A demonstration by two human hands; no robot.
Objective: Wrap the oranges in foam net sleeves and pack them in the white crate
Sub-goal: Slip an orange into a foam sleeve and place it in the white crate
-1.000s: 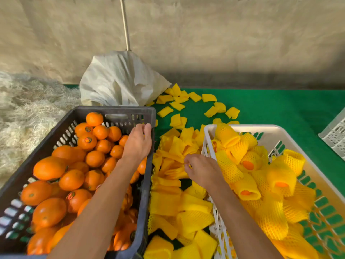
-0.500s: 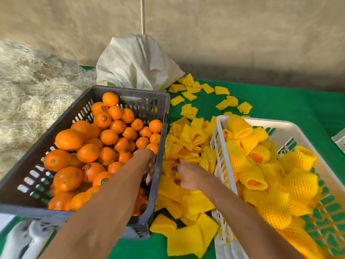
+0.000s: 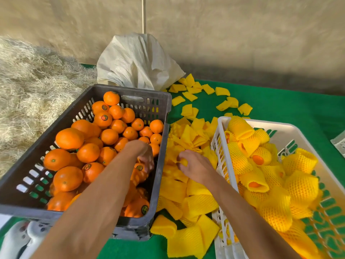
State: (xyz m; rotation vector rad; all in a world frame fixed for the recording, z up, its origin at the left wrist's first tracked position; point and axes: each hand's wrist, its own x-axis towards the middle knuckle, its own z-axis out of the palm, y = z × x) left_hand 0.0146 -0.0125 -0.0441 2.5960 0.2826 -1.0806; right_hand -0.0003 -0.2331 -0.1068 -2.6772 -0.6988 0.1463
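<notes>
Orange fruit: round bare oranges (image 3: 87, 152) heaped in a dark grey slatted plastic crate (image 3: 162, 116) on the left, several with small round stickers.
Left hand (image 3: 144, 157): down inside the grey crate at its right wall, fingers curled over a stickered orange (image 3: 139, 168) low in the pile; gripping it, by the look of the curl, though the fingertips are hidden.
Right hand (image 3: 194, 165): over the loose pile between the two crates, thumb and fingers pinching a flat yellow foam net sleeve (image 3: 182, 161).
Sleeve pile: yellow foam net sleeves (image 3: 188, 193) stacked thick in the gap between crates, spilling toward the near edge and scattered farther back across the green cloth.
White crate (image 3: 291, 128): white slatted plastic crate on the right, touching the sleeve pile, holding wrapped oranges (image 3: 259, 156) in yellow netting, a few orange ends peeking from the open sleeves.
Table: green cloth-covered surface (image 3: 280, 107) under both crates.
Behind: crumpled white woven sack (image 3: 136, 60) just beyond the grey crate, thin pale pole (image 3: 143, 15) rising above it, beige wall at the back.
Far left: mound of pale straw-like shredded fibre (image 3: 33, 86) beside the grey crate.
Right edge: corner of another white plastic crate (image 3: 339, 143), mostly out of view.
</notes>
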